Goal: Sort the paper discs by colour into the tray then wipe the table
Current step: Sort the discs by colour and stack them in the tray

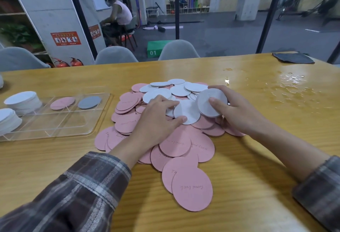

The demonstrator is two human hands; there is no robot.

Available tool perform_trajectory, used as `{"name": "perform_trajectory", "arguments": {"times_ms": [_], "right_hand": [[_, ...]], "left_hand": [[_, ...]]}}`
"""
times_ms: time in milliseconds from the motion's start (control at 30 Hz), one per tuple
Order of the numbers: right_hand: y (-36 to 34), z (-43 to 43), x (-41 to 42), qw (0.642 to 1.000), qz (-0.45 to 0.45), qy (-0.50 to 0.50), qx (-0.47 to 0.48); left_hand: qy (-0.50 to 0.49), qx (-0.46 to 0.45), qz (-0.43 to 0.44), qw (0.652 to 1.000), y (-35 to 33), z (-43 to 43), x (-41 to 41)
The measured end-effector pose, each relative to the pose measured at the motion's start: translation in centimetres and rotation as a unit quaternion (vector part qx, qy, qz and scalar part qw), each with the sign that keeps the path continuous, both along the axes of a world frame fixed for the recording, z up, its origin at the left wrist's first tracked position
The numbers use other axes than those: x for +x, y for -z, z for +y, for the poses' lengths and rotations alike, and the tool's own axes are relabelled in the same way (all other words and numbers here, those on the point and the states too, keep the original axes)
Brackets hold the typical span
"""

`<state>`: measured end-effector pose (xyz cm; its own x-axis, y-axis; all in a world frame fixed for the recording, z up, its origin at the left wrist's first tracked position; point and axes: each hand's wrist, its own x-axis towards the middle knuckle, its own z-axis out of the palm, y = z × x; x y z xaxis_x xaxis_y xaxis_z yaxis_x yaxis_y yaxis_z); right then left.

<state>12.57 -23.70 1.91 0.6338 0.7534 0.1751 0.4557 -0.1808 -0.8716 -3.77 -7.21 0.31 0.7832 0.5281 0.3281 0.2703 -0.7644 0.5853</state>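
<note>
A heap of pink discs (174,145) and white discs (179,90) lies mid-table. My right hand (233,110) grips a small stack of white discs (206,103), tilted up on edge. My left hand (158,119) rests on the heap, its thumb and fingers pinching a white disc (189,111) lying flat. The clear tray (55,121) sits at the left with one pink disc (62,103) and one grey disc (89,102) in its far compartments and two white stacks (22,101) at its left end.
A dark grey cloth (293,57) lies at the far right corner of the wooden table (239,167). A patch of spilled water (292,86) glistens to the right of the heap. Grey chairs (178,50) stand behind the far edge. A person sits beyond the glass.
</note>
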Motion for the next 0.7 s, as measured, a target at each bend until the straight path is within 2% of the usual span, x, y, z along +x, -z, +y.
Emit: {"name": "perform_trajectory", "arguments": {"times_ms": [200,333,700], "right_hand": [[0.0,-0.1,0.4,0.999,-0.041,0.023,0.010],[0.1,0.0,0.4,0.999,-0.053,0.009,0.005],[-0.6,0.0,-0.9,0.999,0.032,-0.036,0.015]], "left_hand": [[0.008,-0.090,-0.083,0.992,-0.3,-0.2,-0.3],[0.083,-0.277,-0.151,0.945,-1.5,-0.4,-0.7],[0.070,-0.295,-0.195,0.933,-1.7,-0.9,-0.5]]}}
